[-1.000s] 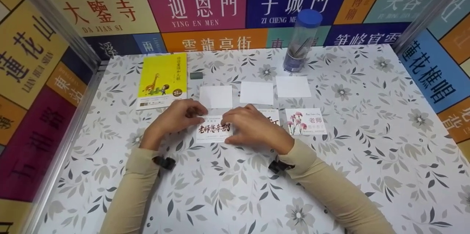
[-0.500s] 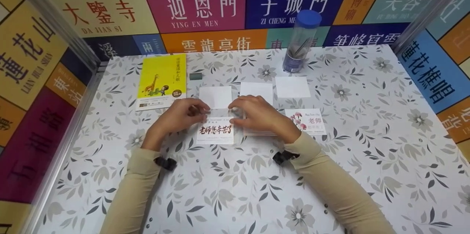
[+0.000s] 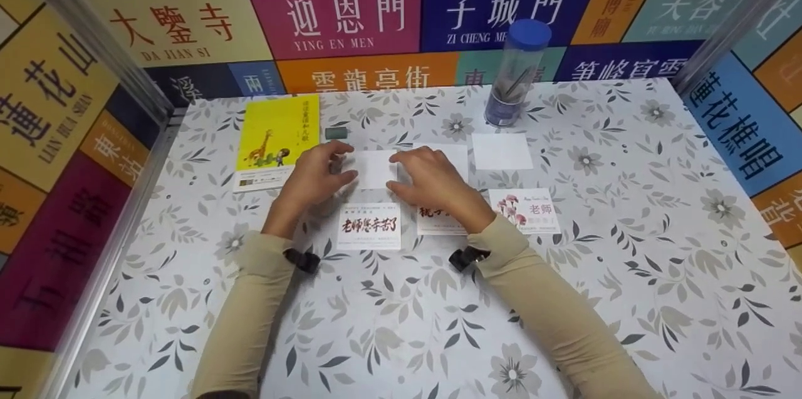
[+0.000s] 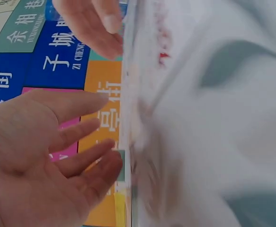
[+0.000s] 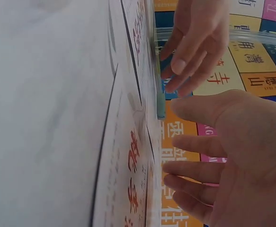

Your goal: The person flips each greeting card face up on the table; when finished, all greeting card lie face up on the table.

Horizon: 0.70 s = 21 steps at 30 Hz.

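A blank white card (image 3: 376, 170) lies between my two hands in the head view. My left hand (image 3: 315, 178) is at its left edge, partly over the yellow book's corner, and my right hand (image 3: 433, 183) is at its right edge. Both wrist views show loosely spread fingers and nothing held; whether fingertips touch the card is unclear. Nearer me lies a printed card with red-brown writing (image 3: 369, 225). A second printed card (image 3: 432, 223) and a middle blank card (image 3: 454, 160) are partly hidden by the right hand. At right lies a card with pink flowers (image 3: 525, 211).
Another blank card (image 3: 502, 151) lies farther right. A clear tube with a blue lid (image 3: 517, 73) stands behind it. The yellow book (image 3: 276, 136) and a small dark green block (image 3: 336, 133) are at the back left. Sign-covered walls enclose the floral-patterned table (image 3: 376, 336).
Both hands have moved away from me, off the left printed card and up to the left blank card. That printed card is now fully uncovered.
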{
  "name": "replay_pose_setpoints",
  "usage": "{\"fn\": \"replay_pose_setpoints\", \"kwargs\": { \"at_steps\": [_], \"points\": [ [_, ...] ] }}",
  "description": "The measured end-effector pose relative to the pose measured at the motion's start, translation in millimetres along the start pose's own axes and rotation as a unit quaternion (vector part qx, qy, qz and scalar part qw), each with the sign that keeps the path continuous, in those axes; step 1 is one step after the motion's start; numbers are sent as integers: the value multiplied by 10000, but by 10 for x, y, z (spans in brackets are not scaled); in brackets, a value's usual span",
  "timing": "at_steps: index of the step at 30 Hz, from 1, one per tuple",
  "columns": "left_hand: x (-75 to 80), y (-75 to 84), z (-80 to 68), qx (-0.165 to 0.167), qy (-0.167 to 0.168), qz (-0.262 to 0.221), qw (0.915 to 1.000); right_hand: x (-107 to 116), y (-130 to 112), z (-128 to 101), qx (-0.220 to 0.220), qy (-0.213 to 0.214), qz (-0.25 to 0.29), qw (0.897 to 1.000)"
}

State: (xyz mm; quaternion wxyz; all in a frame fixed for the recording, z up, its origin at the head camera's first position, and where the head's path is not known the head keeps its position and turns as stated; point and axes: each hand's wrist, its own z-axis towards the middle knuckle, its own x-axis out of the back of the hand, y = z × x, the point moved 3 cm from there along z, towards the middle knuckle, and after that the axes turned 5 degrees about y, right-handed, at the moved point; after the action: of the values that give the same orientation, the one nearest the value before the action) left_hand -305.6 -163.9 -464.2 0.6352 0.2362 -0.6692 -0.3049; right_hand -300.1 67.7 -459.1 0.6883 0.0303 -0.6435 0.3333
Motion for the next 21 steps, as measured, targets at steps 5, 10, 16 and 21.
{"fn": "replay_pose_setpoints", "kwargs": {
  "at_steps": [5,10,16,21],
  "points": [
    [-29,-20,44,520,147,261,9982,-35,38,9,-59,-78,-161,9998],
    [-5,-74,-14,862,186,113,9960,-43,24,-26,73,-167,106,9998],
    [27,10,-49,1025,152,35,9946,-33,-16,-18,132,-218,218,9994],
    [1,40,-47,882,147,14,9960,-45,0,-18,184,-254,517,9982]
  ]
}}
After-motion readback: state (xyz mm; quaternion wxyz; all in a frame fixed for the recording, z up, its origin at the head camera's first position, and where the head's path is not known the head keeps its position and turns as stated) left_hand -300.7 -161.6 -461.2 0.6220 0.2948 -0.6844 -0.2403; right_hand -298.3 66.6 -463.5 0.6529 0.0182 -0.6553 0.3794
